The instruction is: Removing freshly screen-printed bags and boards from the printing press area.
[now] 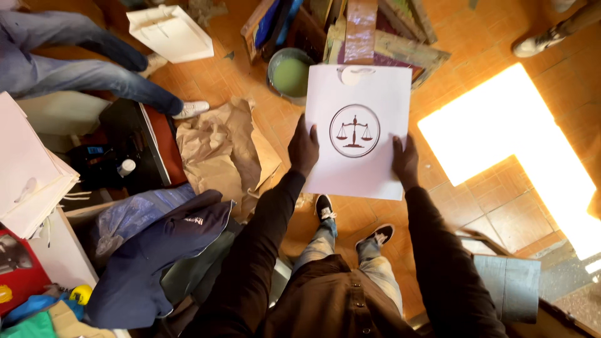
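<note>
1. Head-camera footage showed a white paper bag (358, 134) held flat out in front of the person, above the orange tiled floor (501, 206); a dark round emblem of a pair of scales was printed at its middle.
2. The bag's left edge was gripped by the left hand (304, 149), the thumb laid over the front and the other fingers hidden behind the paper.
3. The bag's right edge, near the lower corner, was pinched by the right hand (405, 161), its fingers closed on the paper in the same way.
4. Below the bag, the person's own two dark shoes (324, 208) with white laces were seen on the tiles, with black sleeves running up to both hands.
5. Just above the bag's top left corner, a bucket (290, 75) of pale green liquid was seen standing on the floor.
6. Left of the bag, crumpled brown paper (219, 150) was spread on the floor.
7. Further left of the bag, a navy jacket (163, 250) was draped over a heap, and a stack of white bags (28, 181) lay at the frame's edge.
8. Up and left of the bag, another white bag (170, 32) was seen beside the jeans and white shoe (191, 109) of another person.
9. Right of the bag, a bright patch of sunlight (507, 125) fell across the tiles.
</note>
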